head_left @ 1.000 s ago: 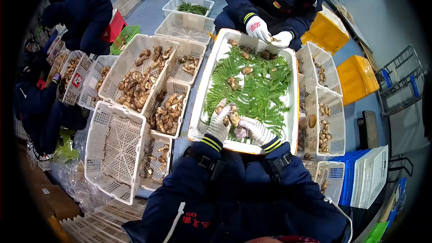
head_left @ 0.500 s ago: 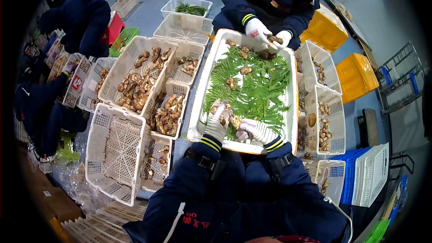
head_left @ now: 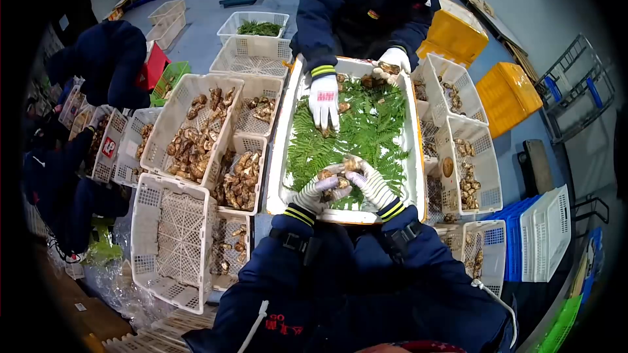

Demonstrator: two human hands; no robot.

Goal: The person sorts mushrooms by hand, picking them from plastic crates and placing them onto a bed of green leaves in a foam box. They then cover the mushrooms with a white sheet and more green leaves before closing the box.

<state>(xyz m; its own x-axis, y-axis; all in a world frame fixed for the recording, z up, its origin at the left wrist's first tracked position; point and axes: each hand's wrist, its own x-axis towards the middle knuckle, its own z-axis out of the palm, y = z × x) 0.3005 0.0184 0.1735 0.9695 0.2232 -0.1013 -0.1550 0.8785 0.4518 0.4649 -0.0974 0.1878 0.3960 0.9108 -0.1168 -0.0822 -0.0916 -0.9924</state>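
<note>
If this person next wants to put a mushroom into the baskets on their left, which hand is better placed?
Probably the left hand: it appears to hold a mushroom already and is nearer the closest basket. The right hand would likely have to reach past it.

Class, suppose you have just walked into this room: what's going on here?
People are handling mushrooms by hand. The camera wearer's left hand and right hand, both gloved, hold mushrooms close together above the near end of a white box lined with fern fronds. Across it, a co-worker reaches one gloved hand down to the ferns and holds a mushroom in the other. Crates with more mushrooms stand on both sides.
</note>
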